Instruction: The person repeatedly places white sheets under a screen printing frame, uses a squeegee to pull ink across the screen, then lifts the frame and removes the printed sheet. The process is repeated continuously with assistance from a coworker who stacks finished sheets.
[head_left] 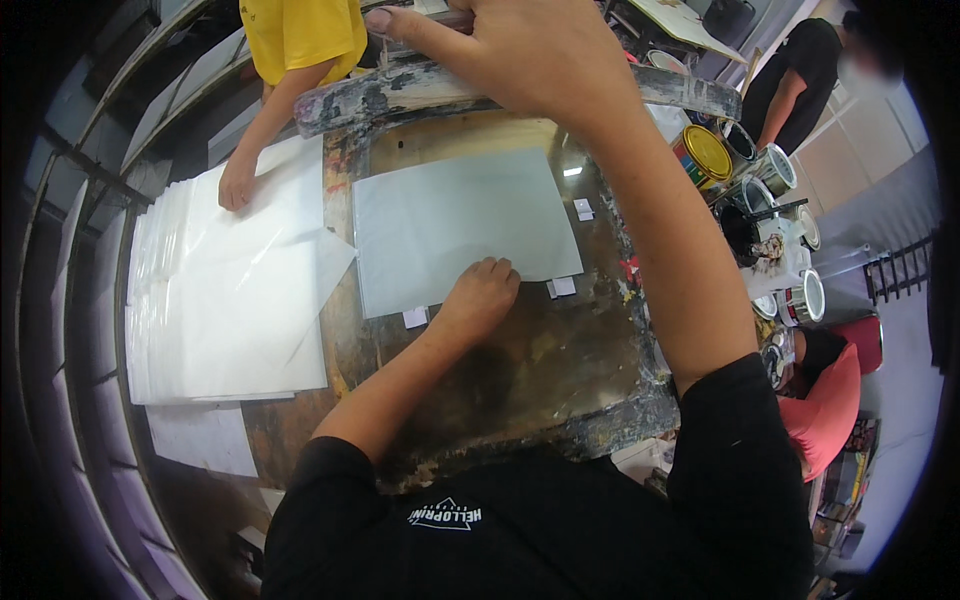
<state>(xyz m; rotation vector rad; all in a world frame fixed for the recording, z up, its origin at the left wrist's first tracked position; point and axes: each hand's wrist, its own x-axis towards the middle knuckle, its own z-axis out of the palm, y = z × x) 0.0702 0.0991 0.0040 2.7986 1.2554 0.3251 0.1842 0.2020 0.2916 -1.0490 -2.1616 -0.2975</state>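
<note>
A pale grey-white sheet (pixel 455 215) lies on the dark, glossy, paint-stained board (pixel 530 370) in front of me. My left hand (pixel 482 294) rests on the sheet's near edge, fingers lying flat and nothing held. Small white tabs (pixel 415 317) sit along the sheet's near and right edges. My right hand (pixel 530 50) is raised at the top, above a thick paint-crusted bar (pixel 400 95) that crosses the board's far side. Its thumb stretches left. The other fingers are cut off by the view's upper edge, so whether they grip anything is hidden.
A stack of glossy white sheets (pixel 230 320) lies left, with a yellow-shirted person's hand (pixel 237 180) on it. Metal racks (pixel 75 300) stand farther left. Paint cans (pixel 705 155) crowd the right side. Another person (pixel 800 80) stands far right; a pink-red sleeve (pixel 825 415) shows nearer.
</note>
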